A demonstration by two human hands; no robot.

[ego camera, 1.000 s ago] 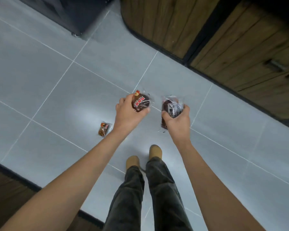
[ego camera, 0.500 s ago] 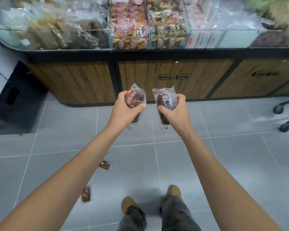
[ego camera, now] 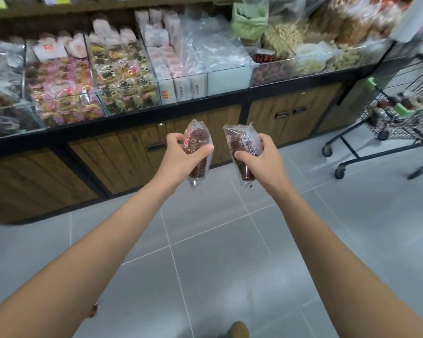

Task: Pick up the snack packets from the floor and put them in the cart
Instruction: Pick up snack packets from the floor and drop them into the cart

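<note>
A person stands in a shop aisle with both bare arms stretched forward, a snack packet in each hand. The left hand (ego camera: 178, 157) grips a clear snack packet with red print (ego camera: 197, 139), fingers and thumb curled round its middle, the dark brown contents showing through the wrapper. The right hand (ego camera: 260, 158) clasps a clear snack packet with dark print (ego camera: 242, 142) in the same way. Both packets stand roughly upright, near each other but apart, their lower ends hanging below the hands.

Well to the right of the right hand, and beyond it, stands the wire shopping cart (ego camera: 405, 132) with green handle fittings. Blurred items lie in its basket. Neither packet is in the cart.

Below the left forearm, a small packet (ego camera: 94, 309) lies on the grey tiled floor (ego camera: 217, 240), mostly hidden by the arm. The toe of a tan shoe (ego camera: 237, 330) shows at the bottom edge, between the two arms.

Ahead of both hands runs a display counter of clear bins (ego camera: 122, 76) filled with wrapped sweets and snacks, set above wooden cabinet doors (ego camera: 288, 118).
</note>
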